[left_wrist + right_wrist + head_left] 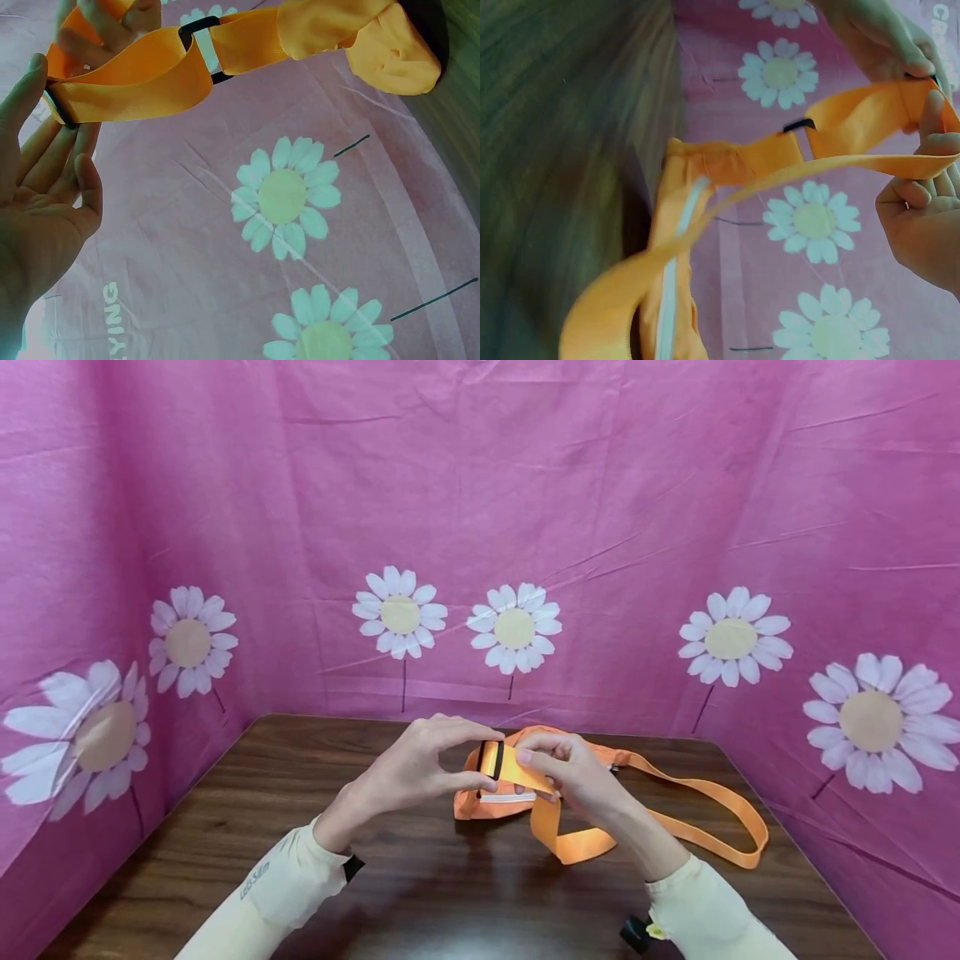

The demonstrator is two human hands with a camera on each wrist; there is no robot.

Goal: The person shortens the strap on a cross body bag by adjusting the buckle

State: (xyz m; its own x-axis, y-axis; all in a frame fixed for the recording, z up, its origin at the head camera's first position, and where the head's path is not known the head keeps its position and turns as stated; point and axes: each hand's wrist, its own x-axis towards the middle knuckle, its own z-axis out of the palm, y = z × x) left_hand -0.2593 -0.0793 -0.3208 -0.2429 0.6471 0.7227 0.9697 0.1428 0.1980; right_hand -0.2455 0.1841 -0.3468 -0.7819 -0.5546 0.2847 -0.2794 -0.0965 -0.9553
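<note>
dark wood-grain table (450, 893) up front, left hand (420, 767) pinching a black buckle (499, 762), thumb and fingers parted around it, right hand (579, 774) nipping the orange strap (512, 770), orange bag (469, 803) just beyond on the table, pink daisy-print cloth (600, 485) on three sides

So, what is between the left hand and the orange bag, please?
Between the left hand and the orange bag run a loop of strap and, nearer the bag, a black buckle; the left wrist view shows this.
</note>
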